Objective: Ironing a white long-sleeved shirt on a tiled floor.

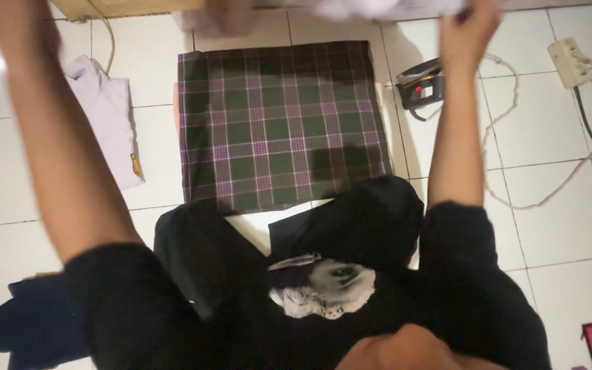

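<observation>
White cloth (351, 8) hangs stretched above the plaid mat (279, 127), gripped by the right hand (471, 24); the left hand's grip can't be seen.

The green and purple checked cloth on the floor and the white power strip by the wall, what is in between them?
In the head view, a dark clothes iron with its looping white cord lies on the white floor tiles between the green and purple checked cloth and the white power strip.

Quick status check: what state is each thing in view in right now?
Plaid cloth: spread flat on the tiled floor.
Pale garment: lifted at the top edge, gripped by the right hand.
Left hand: out of frame above.
Iron: resting on the floor, cord attached.
Power strip: on the floor, cable plugged in.
White shirt: folded, lying left of the cloth.
</observation>
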